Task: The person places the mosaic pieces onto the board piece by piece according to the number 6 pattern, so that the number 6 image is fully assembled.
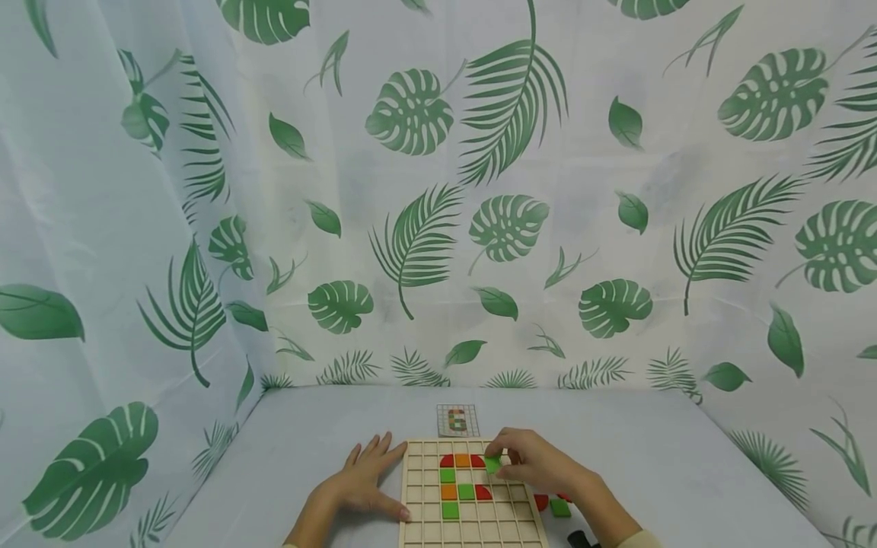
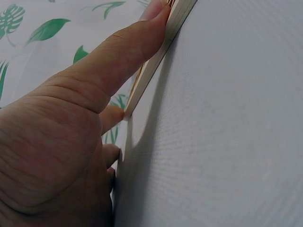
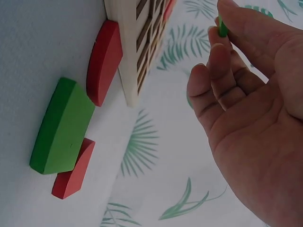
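A wooden grid board [image 1: 421,525] lies on the table with several red, orange and green tiles in its cells. My right hand [image 1: 537,460] pinches a green square tile [image 1: 492,464] between thumb and fingertips, over the board's upper right cells, just right of a red rounded tile [image 1: 477,461]. In the right wrist view only a sliver of that green tile [image 3: 223,27] shows between the fingers. My left hand [image 1: 359,479] lies spread along the board's left side, with thumb and fingertips at its edge; the left wrist view shows the thumb [image 2: 128,59] against the wooden rim [image 2: 154,66].
Behind the board lies a small printed card [image 1: 456,420] with a coloured grid pattern. Right of the board are a loose green tile [image 3: 61,127] and two red rounded tiles [image 3: 105,64]. A black object [image 1: 579,540] sits near the right forearm. Leaf-patterned curtains [image 1: 438,251] enclose the table.
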The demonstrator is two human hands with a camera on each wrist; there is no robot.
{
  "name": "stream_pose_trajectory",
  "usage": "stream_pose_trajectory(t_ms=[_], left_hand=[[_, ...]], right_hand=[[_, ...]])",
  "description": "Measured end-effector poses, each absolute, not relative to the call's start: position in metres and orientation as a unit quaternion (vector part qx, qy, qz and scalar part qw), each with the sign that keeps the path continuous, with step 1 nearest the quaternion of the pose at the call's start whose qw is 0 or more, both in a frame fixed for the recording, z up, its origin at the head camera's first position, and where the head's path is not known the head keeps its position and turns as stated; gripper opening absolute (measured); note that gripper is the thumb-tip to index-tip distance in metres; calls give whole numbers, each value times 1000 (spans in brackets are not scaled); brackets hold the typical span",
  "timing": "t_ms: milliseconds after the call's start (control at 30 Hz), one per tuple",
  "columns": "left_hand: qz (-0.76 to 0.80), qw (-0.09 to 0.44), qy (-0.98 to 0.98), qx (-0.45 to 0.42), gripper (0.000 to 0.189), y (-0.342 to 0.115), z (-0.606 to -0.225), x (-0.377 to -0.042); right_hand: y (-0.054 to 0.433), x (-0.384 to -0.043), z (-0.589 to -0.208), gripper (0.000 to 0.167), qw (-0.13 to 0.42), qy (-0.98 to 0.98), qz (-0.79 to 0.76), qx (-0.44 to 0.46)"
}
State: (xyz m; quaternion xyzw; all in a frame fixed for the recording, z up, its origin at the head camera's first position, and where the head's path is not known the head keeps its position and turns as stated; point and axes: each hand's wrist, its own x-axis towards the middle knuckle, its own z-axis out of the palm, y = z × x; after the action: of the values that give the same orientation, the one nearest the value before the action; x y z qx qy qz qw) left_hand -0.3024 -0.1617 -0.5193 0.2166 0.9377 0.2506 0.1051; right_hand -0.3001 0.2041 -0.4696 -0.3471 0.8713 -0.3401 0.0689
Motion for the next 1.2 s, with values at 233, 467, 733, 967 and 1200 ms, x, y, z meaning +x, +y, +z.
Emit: stream_pose_trajectory(t_ms=[233,467,733,967,1200], left_hand=[[251,109,938,212,120,-161,-517,-301],[249,95,937,224,118,-162,-514,-301],[249,96,938,220,118,-160,-514,-299],[254,101,936,222,119,-160,-514,-298],[256,101,935,224,117,-160,-511,-295]], right_hand=[[198,-296,-465,25,91,872,-345,-336],[193,-297,-466,23,110,863,-347,-350],[191,-295,-471,21,133,857,-337,-366],[193,-292,-474,21,154,833,-355,-396],[189,-291,-473,22,183,831,-369,-374]])
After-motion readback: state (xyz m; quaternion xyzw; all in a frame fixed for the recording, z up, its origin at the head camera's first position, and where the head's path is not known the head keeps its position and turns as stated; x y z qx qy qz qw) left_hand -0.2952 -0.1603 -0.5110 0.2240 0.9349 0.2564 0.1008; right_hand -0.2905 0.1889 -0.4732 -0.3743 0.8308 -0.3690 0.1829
